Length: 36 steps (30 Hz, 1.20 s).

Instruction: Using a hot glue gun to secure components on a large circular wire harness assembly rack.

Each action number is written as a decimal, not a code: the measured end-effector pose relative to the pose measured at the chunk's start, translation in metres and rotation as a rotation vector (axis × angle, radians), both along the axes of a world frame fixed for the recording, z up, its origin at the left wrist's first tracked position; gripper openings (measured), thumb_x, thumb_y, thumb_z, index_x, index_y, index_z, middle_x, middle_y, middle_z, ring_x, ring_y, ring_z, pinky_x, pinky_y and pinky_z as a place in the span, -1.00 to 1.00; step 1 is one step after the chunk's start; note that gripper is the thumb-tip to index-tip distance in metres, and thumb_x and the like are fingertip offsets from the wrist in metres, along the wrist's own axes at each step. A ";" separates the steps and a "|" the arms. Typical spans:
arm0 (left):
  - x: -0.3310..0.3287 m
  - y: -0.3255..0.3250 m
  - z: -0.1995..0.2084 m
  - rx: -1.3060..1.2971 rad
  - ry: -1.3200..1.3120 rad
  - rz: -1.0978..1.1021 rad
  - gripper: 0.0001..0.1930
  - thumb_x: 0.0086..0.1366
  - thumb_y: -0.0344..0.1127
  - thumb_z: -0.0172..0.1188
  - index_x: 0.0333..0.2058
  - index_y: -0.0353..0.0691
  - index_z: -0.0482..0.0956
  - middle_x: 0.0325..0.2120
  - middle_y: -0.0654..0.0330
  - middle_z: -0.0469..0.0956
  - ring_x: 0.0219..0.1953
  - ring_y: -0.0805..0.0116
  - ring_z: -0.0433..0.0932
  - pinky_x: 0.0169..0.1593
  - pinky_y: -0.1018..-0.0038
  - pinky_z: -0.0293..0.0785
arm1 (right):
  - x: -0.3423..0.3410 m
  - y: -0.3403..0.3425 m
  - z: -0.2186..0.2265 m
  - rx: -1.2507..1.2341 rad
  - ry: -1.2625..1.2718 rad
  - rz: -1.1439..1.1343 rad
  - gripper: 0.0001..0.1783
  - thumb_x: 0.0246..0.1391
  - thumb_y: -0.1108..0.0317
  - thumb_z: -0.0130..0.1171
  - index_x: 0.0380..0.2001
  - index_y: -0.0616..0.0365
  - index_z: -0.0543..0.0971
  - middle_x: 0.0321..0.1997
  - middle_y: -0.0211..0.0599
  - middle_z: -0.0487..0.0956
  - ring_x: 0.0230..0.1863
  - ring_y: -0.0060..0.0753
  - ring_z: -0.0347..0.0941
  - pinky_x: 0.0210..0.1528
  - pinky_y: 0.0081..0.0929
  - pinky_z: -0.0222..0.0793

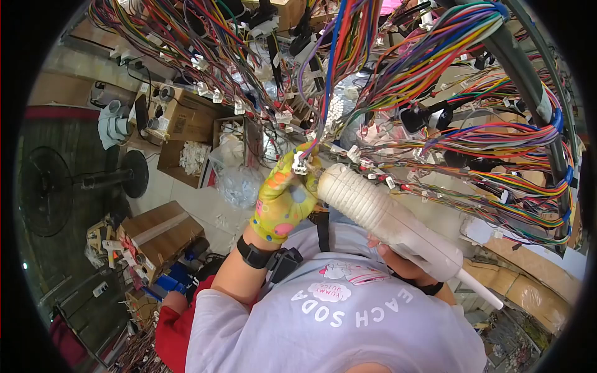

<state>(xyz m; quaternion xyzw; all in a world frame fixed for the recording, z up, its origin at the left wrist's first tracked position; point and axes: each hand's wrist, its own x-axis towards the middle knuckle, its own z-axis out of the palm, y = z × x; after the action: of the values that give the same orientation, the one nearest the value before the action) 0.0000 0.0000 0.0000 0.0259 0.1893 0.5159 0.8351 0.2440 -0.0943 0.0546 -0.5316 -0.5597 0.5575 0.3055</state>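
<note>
My left hand [285,202] wears a yellow glove with coloured dots. Its fingers close on a small white wire connector [301,165], from which blue, red and purple wires run upward. My bare right hand [398,260] wraps round a white heat gun [388,221], and the tool hides part of its fingers. The heat gun lies slantwise in front of my chest, its ribbed, wrapped barrel end beside the gloved fingers and its thin cord end pointing to the lower right. Whether the barrel touches the wires I cannot tell.
Thick bundles of coloured wires [435,56] hang from a dark curved frame [528,81] ahead and to the right. At the left are cardboard boxes [163,239], a clear plastic bag [239,185] and a black fan [45,186]. Someone in a red sleeve [173,332] is close by on the left.
</note>
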 end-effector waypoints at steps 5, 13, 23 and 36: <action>0.001 0.001 0.008 -0.001 0.057 -0.017 -0.52 0.21 -0.26 0.19 0.08 -0.30 0.38 -0.05 0.16 0.46 -0.07 0.43 0.43 0.01 0.52 0.37 | 0.005 -0.005 -0.005 0.092 -0.071 0.054 -0.65 -0.18 0.48 0.27 -0.22 0.19 0.53 -0.26 -0.19 0.56 -0.26 -0.23 0.54 -0.21 -0.46 0.44; 0.000 0.002 0.004 -0.022 0.060 0.007 -0.51 0.20 -0.26 0.18 0.09 -0.31 0.37 -0.09 0.17 0.47 -0.11 0.43 0.45 0.01 0.52 0.37 | 0.003 -0.006 -0.010 0.023 -0.028 0.013 -0.65 -0.18 0.48 0.26 -0.21 0.16 0.54 -0.27 -0.21 0.56 -0.25 -0.26 0.55 -0.20 -0.47 0.45; -0.001 0.004 0.012 -0.085 0.107 -0.029 -0.47 0.16 -0.23 0.18 0.09 -0.33 0.38 -0.36 0.25 0.47 -0.36 0.49 0.37 -0.20 0.55 0.30 | 0.002 0.005 0.000 0.128 -0.108 0.096 -0.68 -0.19 0.46 0.28 -0.24 0.12 0.56 -0.27 -0.21 0.56 -0.26 -0.21 0.55 -0.21 -0.46 0.45; 0.004 0.000 0.005 -0.059 0.257 0.048 -0.50 0.16 -0.25 0.16 0.07 -0.33 0.41 -0.32 0.26 0.49 -0.36 0.50 0.39 -0.25 0.54 0.30 | 0.002 0.000 -0.006 0.103 -0.047 0.045 -0.66 -0.19 0.45 0.28 -0.23 0.13 0.56 -0.29 -0.21 0.56 -0.27 -0.20 0.54 -0.20 -0.47 0.44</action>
<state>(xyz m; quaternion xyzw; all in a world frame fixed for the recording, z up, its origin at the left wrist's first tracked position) 0.0037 0.0001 0.0046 0.0626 0.3101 0.5225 0.7918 0.2459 -0.0938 0.0488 -0.5153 -0.6064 0.5221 0.3067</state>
